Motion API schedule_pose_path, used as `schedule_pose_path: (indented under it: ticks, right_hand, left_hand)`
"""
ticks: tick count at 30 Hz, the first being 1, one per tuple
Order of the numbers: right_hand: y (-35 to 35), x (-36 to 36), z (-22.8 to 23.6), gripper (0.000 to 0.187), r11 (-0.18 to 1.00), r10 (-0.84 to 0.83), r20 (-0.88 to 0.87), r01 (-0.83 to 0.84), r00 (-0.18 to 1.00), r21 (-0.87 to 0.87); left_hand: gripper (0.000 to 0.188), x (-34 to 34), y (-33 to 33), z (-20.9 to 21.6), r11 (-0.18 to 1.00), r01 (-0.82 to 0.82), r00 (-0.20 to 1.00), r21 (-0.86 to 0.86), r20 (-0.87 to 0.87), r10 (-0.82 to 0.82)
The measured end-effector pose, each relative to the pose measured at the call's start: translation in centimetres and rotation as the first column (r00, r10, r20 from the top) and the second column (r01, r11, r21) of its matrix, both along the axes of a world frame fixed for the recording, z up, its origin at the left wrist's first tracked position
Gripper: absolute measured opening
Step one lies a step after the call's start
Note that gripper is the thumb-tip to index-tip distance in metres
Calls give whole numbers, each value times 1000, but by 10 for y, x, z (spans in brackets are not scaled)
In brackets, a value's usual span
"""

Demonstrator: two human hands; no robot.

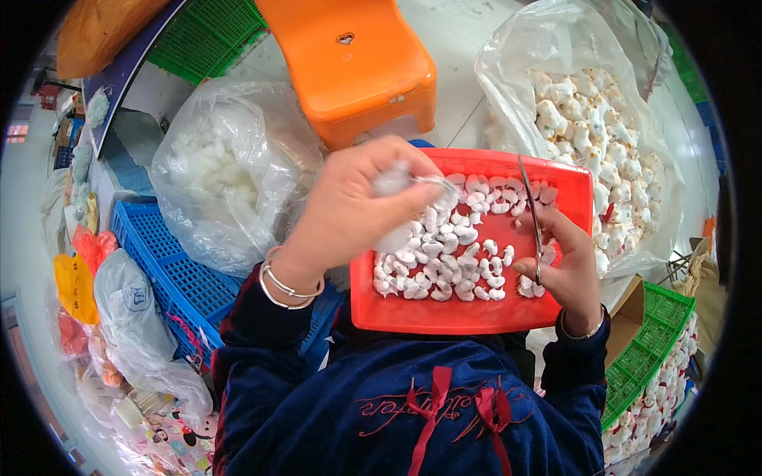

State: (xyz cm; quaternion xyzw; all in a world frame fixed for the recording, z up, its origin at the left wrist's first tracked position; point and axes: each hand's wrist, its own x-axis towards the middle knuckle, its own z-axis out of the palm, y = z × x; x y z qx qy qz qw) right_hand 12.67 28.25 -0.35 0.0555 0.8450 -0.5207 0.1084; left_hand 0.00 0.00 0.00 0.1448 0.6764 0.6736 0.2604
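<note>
A red plastic tray lies in front of me, holding many small white curved stuffed pieces. Above its left side, my left hand is closed in a pinch on a tuft of white stuffing; some of the fluff hangs below the fingers. At the tray's right side, my right hand grips a long thin metal tool like forceps, its tip pointing away from me. Whether its jaws are apart I cannot tell. A small white piece lies just below the right thumb.
A clear bag of fluffy stuffing stands at the left, beside a blue crate. An orange stool is beyond the tray. At the right are a bag of white stuffed toys and a green crate.
</note>
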Motion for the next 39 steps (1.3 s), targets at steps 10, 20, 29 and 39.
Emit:
schedule_pose_path:
  ticks: [10,20,29,39]
  right_hand:
    - [-51,-30,-3,27,802,-240,-117,129,964,-583]
    - [-32,-23,-26,11,822,-179,106,207,978,-530]
    - [3,-3,-6,32,983,59,11,-60,998,174]
    - [18,20,7,32,851,197,-92,-123,976,511]
  left_hand:
    - [15,5,43,12,989,143,983,-21,-115,-145]
    - [14,29,50,-36,950,25,876,310,452,-171]
    - [17,36,54,-47,983,-88,873,159,487,-1]
    - [16,38,59,-53,942,-209,888,263,454,71]
